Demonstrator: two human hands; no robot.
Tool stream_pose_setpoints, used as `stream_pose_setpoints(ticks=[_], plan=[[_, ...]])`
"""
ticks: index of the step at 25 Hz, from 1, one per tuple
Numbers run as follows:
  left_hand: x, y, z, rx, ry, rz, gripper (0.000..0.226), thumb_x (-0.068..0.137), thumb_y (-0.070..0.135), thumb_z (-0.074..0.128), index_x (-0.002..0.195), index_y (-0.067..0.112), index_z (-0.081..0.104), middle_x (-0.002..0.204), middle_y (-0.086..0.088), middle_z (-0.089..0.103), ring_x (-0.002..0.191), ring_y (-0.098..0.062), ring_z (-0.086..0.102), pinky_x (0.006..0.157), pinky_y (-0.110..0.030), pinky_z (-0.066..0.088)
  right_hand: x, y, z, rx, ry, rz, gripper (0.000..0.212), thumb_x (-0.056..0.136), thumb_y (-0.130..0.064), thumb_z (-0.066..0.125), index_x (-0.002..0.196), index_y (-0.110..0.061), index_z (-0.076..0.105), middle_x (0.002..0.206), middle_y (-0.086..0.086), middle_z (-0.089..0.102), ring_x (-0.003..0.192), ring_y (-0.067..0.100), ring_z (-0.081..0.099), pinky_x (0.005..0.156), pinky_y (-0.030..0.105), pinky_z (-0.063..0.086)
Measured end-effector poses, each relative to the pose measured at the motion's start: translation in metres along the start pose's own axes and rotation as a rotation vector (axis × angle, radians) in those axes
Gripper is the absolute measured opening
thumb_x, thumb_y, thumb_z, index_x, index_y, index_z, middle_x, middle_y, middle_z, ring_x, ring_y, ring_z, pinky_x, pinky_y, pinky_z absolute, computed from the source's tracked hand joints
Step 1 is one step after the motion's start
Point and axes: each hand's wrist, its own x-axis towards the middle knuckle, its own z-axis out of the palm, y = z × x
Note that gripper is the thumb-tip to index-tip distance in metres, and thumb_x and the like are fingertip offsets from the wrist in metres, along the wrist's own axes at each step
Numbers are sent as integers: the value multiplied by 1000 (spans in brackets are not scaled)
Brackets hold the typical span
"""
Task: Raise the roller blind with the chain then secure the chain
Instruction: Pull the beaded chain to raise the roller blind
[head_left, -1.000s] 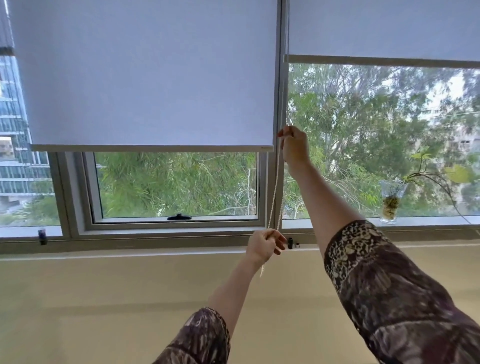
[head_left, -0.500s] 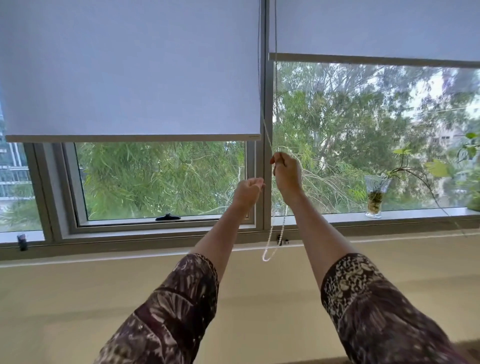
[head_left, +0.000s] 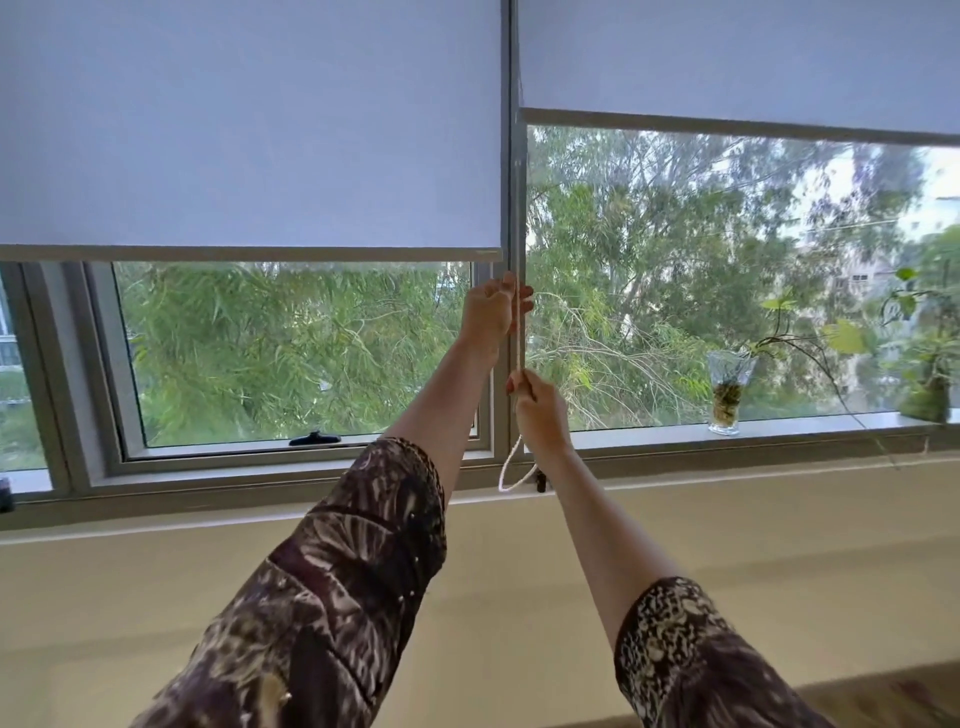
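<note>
The pale roller blind (head_left: 249, 130) covers the upper part of the left window, its bottom bar a little above my hands. A white bead chain (head_left: 517, 332) runs down the window post between the two panes and ends in a loop (head_left: 511, 480) near the sill. My left hand (head_left: 493, 309) is raised and pinches the chain just under the blind's bottom bar. My right hand (head_left: 535, 410) grips the same chain lower down. A small dark chain hook (head_left: 540, 480) sits on the frame by the loop.
A second blind (head_left: 727, 57) on the right window is raised higher. A glass vase with a trailing plant (head_left: 727, 395) stands on the right sill, another plant (head_left: 930, 395) further right. A black window latch (head_left: 314, 439) sits on the left pane's frame. A beige wall lies below.
My right hand has come down the chain from high to low. My left hand has risen from the sill to grip above it. The blind's bottom bar has hardly shifted against the frame.
</note>
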Motion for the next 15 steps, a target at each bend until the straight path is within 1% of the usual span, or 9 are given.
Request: stream_pose_setpoints(ticks=[1, 3, 5, 7, 9, 10, 11, 13, 15], plan=[[1, 2, 2, -2, -1, 2, 29, 100, 16, 44, 118, -1, 59, 104, -11, 69, 76, -14, 62, 71, -31, 44, -6, 6, 2, 4, -6, 9, 26, 97, -10, 43, 77, -14, 59, 55, -9, 48, 40, -2, 39, 42, 12, 26], [4, 1, 4, -15, 2, -6, 30, 99, 17, 46, 119, -2, 58, 113, -16, 67, 74, -13, 62, 72, -30, 47, -17, 18, 5, 7, -21, 30, 27, 98, -11, 43, 77, -11, 59, 54, -10, 47, 40, -1, 38, 43, 15, 26], [6, -4, 6, -13, 10, -20, 32, 98, 19, 47, 120, -3, 56, 114, -16, 66, 76, -14, 62, 72, -29, 50, -28, 28, 10, 1, -50, 55, 28, 98, -12, 43, 76, -11, 59, 53, -12, 46, 43, 0, 37, 45, 21, 26], [8, -9, 10, 27, -5, -31, 34, 99, 23, 47, 120, -2, 55, 108, -14, 64, 80, -16, 62, 77, -34, 51, -40, 37, 15, -7, -73, 79, 28, 97, -12, 43, 72, -14, 56, 52, -11, 46, 45, 5, 38, 49, 27, 28], [10, -13, 15, 53, -4, -42, 34, 99, 27, 47, 117, -1, 56, 100, -7, 63, 75, -12, 60, 72, -32, 47, -52, 47, 18, -34, -97, 103, 30, 97, -14, 44, 68, -19, 53, 52, -9, 45, 47, 9, 37, 52, 31, 29], [11, -14, 16, 56, 19, -47, 33, 99, 27, 46, 116, 0, 57, 94, -4, 63, 71, -11, 59, 69, -30, 46, -58, 53, 18, -55, -99, 106, 32, 97, -15, 44, 66, -22, 50, 52, -9, 44, 46, 8, 37, 52, 32, 28], [12, -17, 17, 52, 56, -51, 32, 100, 25, 45, 114, 0, 58, 87, -2, 62, 67, -10, 58, 67, -29, 47, -63, 57, 17, -73, -97, 104, 34, 96, -15, 45, 63, -24, 47, 52, -8, 45, 45, 6, 37, 51, 30, 28], [13, -25, 15, 41, 129, -49, 28, 100, 14, 42, 112, -3, 61, 74, 0, 57, 60, -10, 52, 63, -31, 47, -68, 66, 15, -96, -116, 102, 36, 96, -14, 45, 61, -26, 45, 55, -7, 49, 47, 4, 38, 51, 26, 29], [10, -36, 13, 99, 157, -16, 26, 95, 1, 40, 105, -2, 63, 68, 1, 52, 57, -11, 47, 60, -34, 47, -68, 74, 11, -94, -163, 113, 36, 96, -13, 45, 63, -25, 47, 54, -8, 48, 49, 6, 39, 52, 27, 30]])
